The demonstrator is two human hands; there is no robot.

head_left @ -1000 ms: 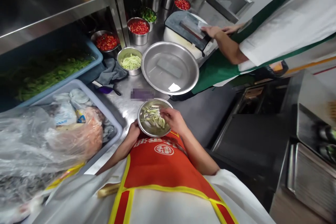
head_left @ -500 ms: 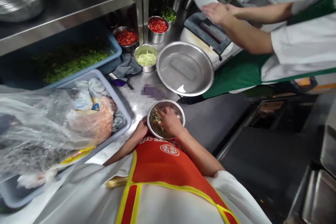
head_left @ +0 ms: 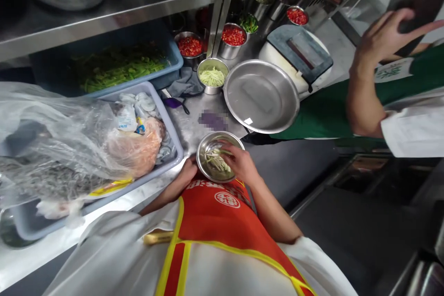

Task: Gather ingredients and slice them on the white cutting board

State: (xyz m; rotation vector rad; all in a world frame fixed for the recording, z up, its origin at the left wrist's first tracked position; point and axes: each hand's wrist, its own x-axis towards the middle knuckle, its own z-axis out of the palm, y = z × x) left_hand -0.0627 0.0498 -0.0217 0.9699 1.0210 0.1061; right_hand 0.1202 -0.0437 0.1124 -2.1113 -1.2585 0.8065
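A small steel bowl [head_left: 200, 166] with pale green strips [head_left: 215, 161] in it stands at the counter's edge, close against my red apron. My left hand [head_left: 188, 169] grips its left rim, with the fingers partly hidden by the bowl. Over the right side of the bowl, my right hand [head_left: 239, 159] has its fingers bent down and closed around some of the strips. Beyond the bowl, to the right, stands a large steel basin [head_left: 262, 95] holding what looks like clear water.
At left is a grey-blue tub [head_left: 166, 120] of plastic-wrapped food; behind it, a blue tub [head_left: 175, 55] of greens. Steel pots hold red pieces [head_left: 233, 36] and green strips [head_left: 212, 77]. A co-worker's raised hand [head_left: 385, 37] is at right, beyond a scale [head_left: 298, 51].
My right hand has lifted from the bowl's bottom toward its right rim, exposing more strips. The co-worker's hands have moved right, away from the scale. The camera view has shifted.
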